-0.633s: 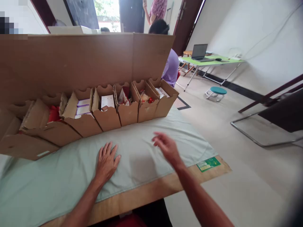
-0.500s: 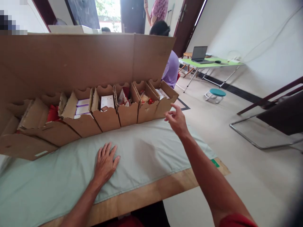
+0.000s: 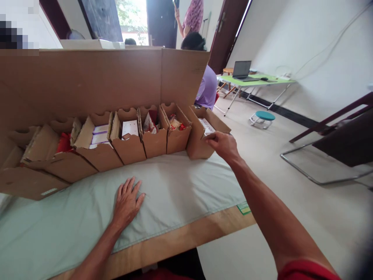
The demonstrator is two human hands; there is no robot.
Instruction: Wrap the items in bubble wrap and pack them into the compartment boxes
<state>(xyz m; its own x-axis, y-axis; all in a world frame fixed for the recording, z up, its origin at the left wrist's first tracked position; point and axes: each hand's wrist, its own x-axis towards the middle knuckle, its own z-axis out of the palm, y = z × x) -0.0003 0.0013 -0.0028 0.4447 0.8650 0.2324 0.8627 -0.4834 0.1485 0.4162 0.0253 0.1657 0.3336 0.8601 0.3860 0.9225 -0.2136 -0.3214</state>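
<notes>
Rightmost cardboard bin on the worktop looks light and stiff (its thin rim might bend), best held at the front edge, where the grip of the right hand pinches closed, the left hand lying spread and empty.

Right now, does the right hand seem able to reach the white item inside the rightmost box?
Probably yes: the right hand grips the rightmost box by its edge, and the open top exposes the white item.
</notes>
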